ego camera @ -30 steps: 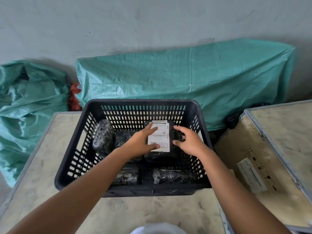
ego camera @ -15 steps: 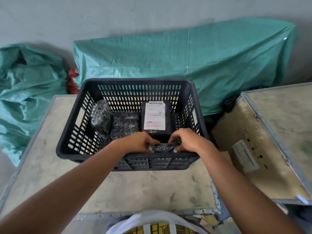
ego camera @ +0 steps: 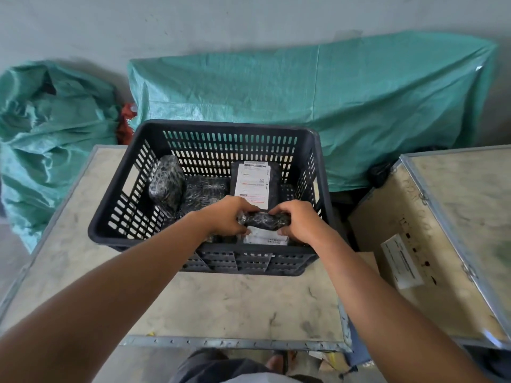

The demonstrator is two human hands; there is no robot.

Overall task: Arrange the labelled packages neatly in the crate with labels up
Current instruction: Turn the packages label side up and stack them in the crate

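A black slotted crate stands on a wooden box top. At its near right, my left hand and my right hand both grip a black wrapped package, tilted so its white label faces me. Behind it a package with its label up lies flat at the back right. Another black package lies flat in the middle. A third black package leans on edge against the crate's left wall.
The crate's wooden box top has a metal front edge. A second wooden box with a white label stands to the right. Green tarpaulin covers things behind the crate and a green sack lies at left.
My hands left the labelled package at the back right, moved to the crate's near side and took hold of another package. It is now lifted and turned, showing its label.
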